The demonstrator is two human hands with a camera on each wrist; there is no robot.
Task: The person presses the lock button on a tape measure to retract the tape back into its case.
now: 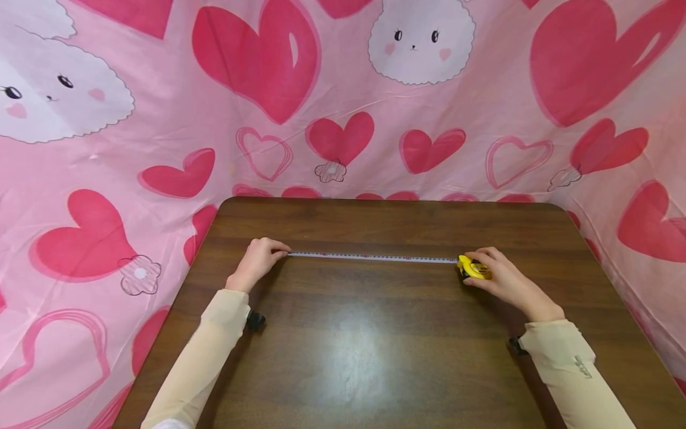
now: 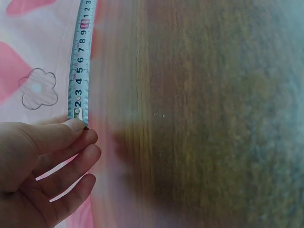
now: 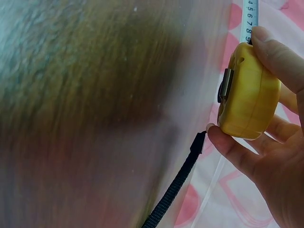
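A yellow tape measure (image 1: 474, 269) is gripped by my right hand (image 1: 506, 279) at the right of the table. Its white blade (image 1: 370, 257) runs drawn out, nearly level, across to the left in the head view. My left hand (image 1: 258, 260) pinches the blade's end between thumb and fingers. In the left wrist view the numbered blade (image 2: 80, 61) leads away from the thumb, and the remaining fingers are spread loosely. The right wrist view shows the yellow case (image 3: 251, 92) with a metal clip (image 3: 227, 85) on its side and a black strap (image 3: 175, 185) hanging from it.
Both hands are above a brown wooden table (image 1: 343, 333) with rounded far corners. A pink cloth (image 1: 370, 107) printed with hearts and white faces hangs behind and at both sides. Black wrist devices are on the left (image 1: 255, 320) and right sleeves (image 1: 563, 357).
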